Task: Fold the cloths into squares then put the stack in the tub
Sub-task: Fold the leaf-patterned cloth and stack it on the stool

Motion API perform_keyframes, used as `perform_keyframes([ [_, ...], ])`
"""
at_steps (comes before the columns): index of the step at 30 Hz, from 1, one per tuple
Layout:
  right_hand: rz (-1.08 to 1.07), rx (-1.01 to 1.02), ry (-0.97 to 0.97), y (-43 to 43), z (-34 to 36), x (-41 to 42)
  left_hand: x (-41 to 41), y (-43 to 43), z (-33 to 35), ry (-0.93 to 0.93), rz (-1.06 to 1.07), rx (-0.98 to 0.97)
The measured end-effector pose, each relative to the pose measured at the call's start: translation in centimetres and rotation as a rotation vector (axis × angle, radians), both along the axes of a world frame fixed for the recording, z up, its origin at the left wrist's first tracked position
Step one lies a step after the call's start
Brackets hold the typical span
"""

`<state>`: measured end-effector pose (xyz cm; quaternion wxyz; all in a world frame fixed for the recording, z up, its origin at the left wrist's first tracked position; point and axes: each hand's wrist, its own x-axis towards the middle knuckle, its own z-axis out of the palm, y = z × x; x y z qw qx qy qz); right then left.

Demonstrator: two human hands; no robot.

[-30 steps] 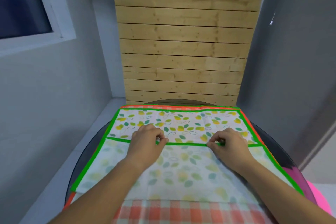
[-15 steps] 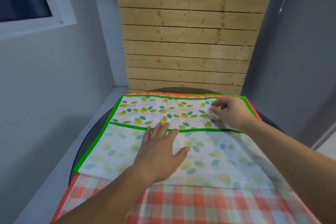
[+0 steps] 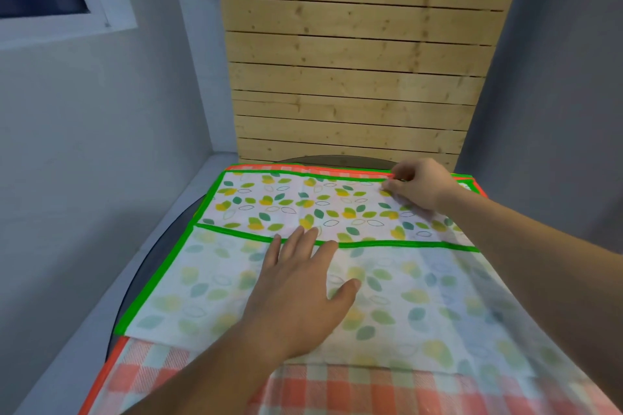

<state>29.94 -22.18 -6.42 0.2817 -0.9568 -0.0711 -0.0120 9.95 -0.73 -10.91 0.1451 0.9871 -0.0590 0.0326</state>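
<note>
At the left the dark counter (image 3: 151, 263) shows as a curved rim beside the green-bordered leaf cloth (image 3: 303, 205), which lies spread over an orange checked cloth (image 3: 337, 391). The leaf cloth's near part is turned up over itself, paler side out, and its green hem (image 3: 404, 245) runs across the middle. The left grip (image 3: 303, 280) lies open and flat on that turned flap, fingers straight and reaching over the hem, pressing it down. Both cloths look thin, light and limp. They should crease easily, but one will likely slide on the other unless pinned, so a flat palm on the fold looks wise. The best holds are probably the stitched hems and corners, which give a firmer line than the loose middle. Toward the far right corner, the right grip (image 3: 418, 185) is curled, thumb and fingers pinching the leaf cloth's far edge. Whether it also catches the checked cloth beneath cannot be told. No tub or other container is in view, and no folded stack exists yet.
</note>
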Motion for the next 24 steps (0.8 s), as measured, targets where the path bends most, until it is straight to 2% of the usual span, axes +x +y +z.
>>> perform_keyframes([
  [4,-0.026,0.011,-0.025,-0.1,-0.1,0.6,-0.1,0.0,0.0,0.002,-0.001,0.001],
  [7,-0.001,0.075,0.044,-0.2,0.0,0.8,-0.2,0.0,0.1,0.005,-0.001,-0.001],
  [14,0.009,-0.018,0.007,0.1,0.0,1.6,-0.3,-0.1,0.1,-0.007,0.001,0.000],
  [19,0.011,0.132,0.041,0.3,1.1,0.7,-0.3,-0.1,0.1,-0.007,0.008,0.003],
  [22,0.037,0.229,-0.006,0.1,3.0,-0.5,-0.4,-0.2,0.2,0.003,-0.003,0.009],
  [24,0.086,0.221,-0.068,-0.2,4.4,-1.6,-0.5,-0.3,0.3,-0.005,-0.006,0.025],
])
